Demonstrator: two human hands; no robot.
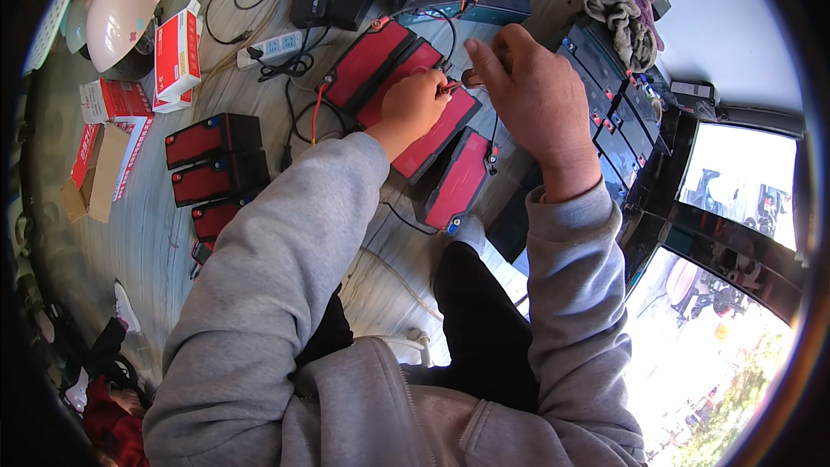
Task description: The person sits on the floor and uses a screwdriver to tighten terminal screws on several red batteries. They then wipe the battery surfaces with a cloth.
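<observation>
Overhanging red-topped black batteries (459, 175), left fingers (432, 82) pinch something (449, 87); right fingers (517, 39): hold unclear.

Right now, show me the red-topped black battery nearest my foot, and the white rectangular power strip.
Red-topped black battery (458, 178) nearest your foot (472, 232), head view: middle of its red top.
White rectangular power strip (280, 45), head view: its socket face.

I have both arms reaching forward in thick grey cloth sleeves. My bare left hand (413, 111), knuckles up, curls its fingers into a pinch. My bare right hand (543, 97) arches just beside it, wrist exposed, thumb pointing inward, fingertips partly hidden.
</observation>
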